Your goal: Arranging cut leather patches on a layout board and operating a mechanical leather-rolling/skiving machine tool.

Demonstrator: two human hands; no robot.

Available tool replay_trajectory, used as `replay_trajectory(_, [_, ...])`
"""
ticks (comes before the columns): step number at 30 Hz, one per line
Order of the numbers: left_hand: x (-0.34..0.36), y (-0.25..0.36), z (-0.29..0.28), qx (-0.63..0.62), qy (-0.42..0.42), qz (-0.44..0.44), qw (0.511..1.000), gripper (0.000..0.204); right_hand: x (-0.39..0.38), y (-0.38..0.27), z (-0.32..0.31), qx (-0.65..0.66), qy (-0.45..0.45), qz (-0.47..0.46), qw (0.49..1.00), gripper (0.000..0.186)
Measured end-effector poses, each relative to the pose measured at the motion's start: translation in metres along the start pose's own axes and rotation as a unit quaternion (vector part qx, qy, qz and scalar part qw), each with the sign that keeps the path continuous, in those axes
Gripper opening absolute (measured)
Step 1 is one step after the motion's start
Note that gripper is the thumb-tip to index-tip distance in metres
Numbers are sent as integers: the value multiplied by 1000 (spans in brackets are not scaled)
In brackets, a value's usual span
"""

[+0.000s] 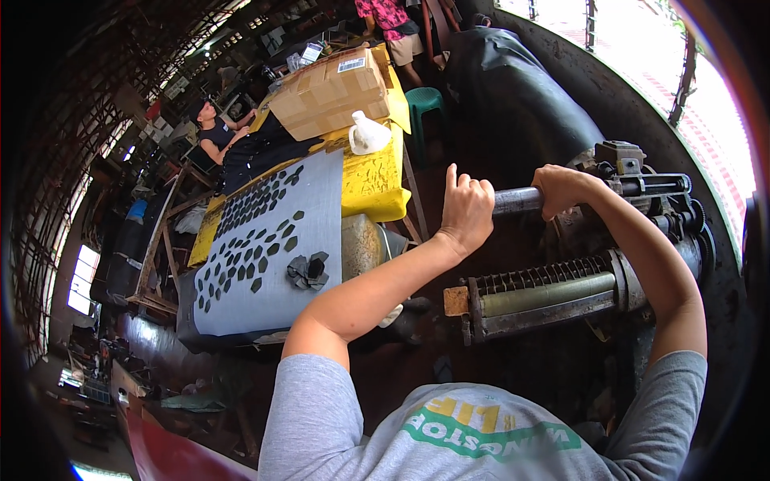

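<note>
A short grey metal bar spans the gap between my two hands, above the machine. Its left end sits in my left hand, whose fingers curl round it while the index finger sticks up. Around the right end my right hand is closed. Below the bar lies a machine with a long roller, a row of coiled wire or ridges along its top, and a rusty block at its left tip. Gears and shafts stand beyond my right forearm.
Left of me, a table carries a grey sheet with several dark pentagonal pieces and a crumpled dark piece. Farther back are a cardboard box, a white jug, a green stool and two people. A black-covered heap stands ahead.
</note>
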State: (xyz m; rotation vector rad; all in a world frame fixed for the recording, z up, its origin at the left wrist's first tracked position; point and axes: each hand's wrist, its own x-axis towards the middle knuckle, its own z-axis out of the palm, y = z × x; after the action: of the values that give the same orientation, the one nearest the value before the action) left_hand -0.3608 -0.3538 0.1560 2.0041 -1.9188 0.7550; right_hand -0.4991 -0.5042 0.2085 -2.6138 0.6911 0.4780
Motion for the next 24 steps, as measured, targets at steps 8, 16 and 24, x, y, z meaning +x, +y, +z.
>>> replay_trajectory(8, [39, -30, -13, -176, -357, 31, 917, 15, -4, 4, 11, -85, 104, -73, 988, 18])
replay_trajectory(16, [57, -53, 5, -561, -692, -124, 437, 24, -8, 5, 27, -123, 264, -101, 951, 21])
replay_trajectory(24, [37, -22, -10, -187, -395, -76, 896, 16, -7, 1, 11, -68, 165, -96, 979, 18])
